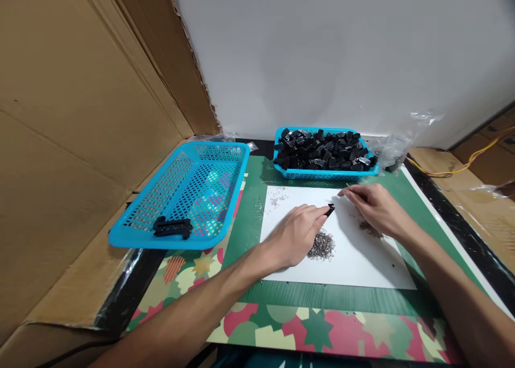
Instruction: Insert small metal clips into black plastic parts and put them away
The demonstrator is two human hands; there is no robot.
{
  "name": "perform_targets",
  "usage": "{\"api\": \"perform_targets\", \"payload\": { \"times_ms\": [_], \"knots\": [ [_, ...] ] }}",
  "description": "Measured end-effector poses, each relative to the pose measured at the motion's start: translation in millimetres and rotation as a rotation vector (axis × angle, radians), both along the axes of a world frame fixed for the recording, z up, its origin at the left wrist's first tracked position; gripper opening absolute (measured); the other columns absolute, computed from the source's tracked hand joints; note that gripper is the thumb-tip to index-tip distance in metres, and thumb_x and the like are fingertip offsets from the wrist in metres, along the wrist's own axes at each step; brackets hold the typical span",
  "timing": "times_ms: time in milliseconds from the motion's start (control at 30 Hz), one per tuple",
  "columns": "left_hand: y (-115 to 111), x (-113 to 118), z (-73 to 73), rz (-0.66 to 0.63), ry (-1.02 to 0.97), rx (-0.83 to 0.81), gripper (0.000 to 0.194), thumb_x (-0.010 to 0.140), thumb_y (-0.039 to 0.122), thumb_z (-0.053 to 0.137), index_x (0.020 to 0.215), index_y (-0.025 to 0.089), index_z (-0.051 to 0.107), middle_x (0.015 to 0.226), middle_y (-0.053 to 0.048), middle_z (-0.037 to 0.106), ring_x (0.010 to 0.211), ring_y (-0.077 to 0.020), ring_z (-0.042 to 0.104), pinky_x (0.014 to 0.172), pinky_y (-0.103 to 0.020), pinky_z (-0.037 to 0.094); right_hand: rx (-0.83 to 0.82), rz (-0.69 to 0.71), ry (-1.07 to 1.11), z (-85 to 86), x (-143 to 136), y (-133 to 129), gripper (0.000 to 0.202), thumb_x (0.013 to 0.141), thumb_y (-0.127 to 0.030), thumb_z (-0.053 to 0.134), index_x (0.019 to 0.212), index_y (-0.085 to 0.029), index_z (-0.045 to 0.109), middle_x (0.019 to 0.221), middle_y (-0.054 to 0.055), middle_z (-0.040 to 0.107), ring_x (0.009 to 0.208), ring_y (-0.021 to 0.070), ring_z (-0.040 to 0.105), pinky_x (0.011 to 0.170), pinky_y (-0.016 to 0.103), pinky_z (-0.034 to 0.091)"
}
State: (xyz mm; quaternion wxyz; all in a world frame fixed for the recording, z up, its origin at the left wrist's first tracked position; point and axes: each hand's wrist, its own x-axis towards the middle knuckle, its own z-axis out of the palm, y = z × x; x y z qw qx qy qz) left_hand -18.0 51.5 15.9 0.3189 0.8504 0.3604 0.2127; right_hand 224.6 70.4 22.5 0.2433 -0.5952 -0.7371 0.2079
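Note:
My left hand (300,234) is closed on a small black plastic part (330,210), whose end pokes out past the fingertips. Beside it, my right hand (372,204) is closed in a pinch, with a thin tip just showing at the fingers; what it holds is too small to name. Both hands are over a white sheet (341,274). A heap of small bent metal wire pieces (322,245) lies by my left hand, and a browner heap of small pieces (370,228) is partly hidden under my right hand. More loose wire pieces (277,200) lie scattered at the sheet's far left corner.
A blue basket (183,242) at the left holds a few black parts (173,227). Behind the sheet, another blue basket (322,175) is full of black plastic pieces (322,151). Plastic bags (394,148) lie at its right. Cardboard (80,116) walls the left side.

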Motion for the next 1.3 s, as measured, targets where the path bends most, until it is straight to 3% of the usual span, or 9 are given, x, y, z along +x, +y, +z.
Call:
{"api": "perform_targets", "payload": {
  "times_ms": [133,200,267,367,500,767,1000,1300],
  "knots": [
    [0,0,-1.1,-0.007,0.013,0.024,0.045,0.115,0.033,0.033,0.143,0.013,0.063,0.126,-0.013,0.074,0.116,-0.0269,0.066,0.103,-0.044,0.053,0.188,0.039,-0.003,-3.8,3,3,0.041,0.105,-0.041,0.047,0.102,-0.019,0.083,0.106,0.012,0.077,0.092,0.026,0.072,0.082,0.037,0.053],
    [0,0,-2.0,-0.009,0.023,0.036,0.046,0.115,0.033,0.033,0.144,0.013,0.062,0.128,-0.013,0.073,0.117,-0.0271,0.066,0.104,-0.045,0.053,0.236,0.025,0.009,-4.0,3,2,0.04,0.105,-0.041,0.05,0.103,-0.019,0.082,0.112,0.013,0.078,0.099,0.0277,0.073,0.088,0.041,0.054],
    [0,0,-2.6,-0.013,0.03,0.046,0.046,0.115,0.033,0.033,0.144,0.013,0.061,0.129,-0.013,0.074,0.117,-0.027,0.066,0.105,-0.045,0.053,0.221,-0.02,0.076,-3.0,1,0,0.036,0.104,-0.044,0.056,0.101,-0.019,0.082,0.106,0.012,0.08,0.093,0.0274,0.075,0.085,0.041,0.057],
    [0,0,-2.5,-0.021,0.026,0.051,0.046,0.115,0.032,0.032,0.146,0.012,0.06,0.131,-0.013,0.073,0.119,-0.0271,0.066,0.105,-0.045,0.053,0.083,-0.085,0.356,-1.8,-6,-4,0.035,0.097,-0.051,0.068,0.09,-0.018,0.08,0.089,0.009,0.081,0.077,0.0239,0.076,0.074,0.037,0.062],
    [0,0,-2.2,-0.027,0.014,0.048,0.046,0.115,0.032,0.032,0.146,0.012,0.06,0.13,-0.013,0.074,0.118,-0.0275,0.067,0.104,-0.045,0.053,0.0,-0.125,0.647,-5.2,-21,-8,0.037,0.088,-0.055,0.08,0.085,-0.017,0.079,0.082,0.009,0.08,0.073,0.022,0.077,0.074,0.036,0.067],
    [1,1,-3.5,-0.032,-0.003,0.033,0.046,0.115,0.033,0.032,0.144,0.013,0.062,0.124,-0.013,0.075,0.114,-0.0288,0.068,0.102,-0.047,0.054,0.05,-0.183,0.619,-11.6,-31,-11,0.036,0.086,-0.053,0.081,0.082,-0.017,0.079,0.078,0.009,0.08,0.071,0.0237,0.076,0.069,0.037,0.066],
    [1,0,-5.1,-0.058,-0.033,0.031,0.047,0.116,0.031,0.026,0.145,0.015,0.06,0.133,-0.012,0.072,0.121,-0.0272,0.067,0.11,-0.046,0.05,0.167,-0.206,0.396,-14.1,-31,-14,0.028,0.091,-0.043,0.074,0.078,-0.019,0.079,0.077,0.009,0.081,0.064,0.0225,0.075,0.063,0.034,0.059],
    [2,1,2.4,-0.012,-0.033,-0.073,0.049,0.114,0.033,0.03,0.149,0.015,0.059,0.139,-0.013,0.07,0.129,-0.0285,0.064,0.113,-0.049,0.048,0.21,-0.216,0.437,-18.6,-38,-13,0.026,0.09,-0.039,0.072,0.076,-0.018,0.077,0.079,0.009,0.083,0.065,0.0215,0.075,0.061,0.031,0.056]
  ]
}}
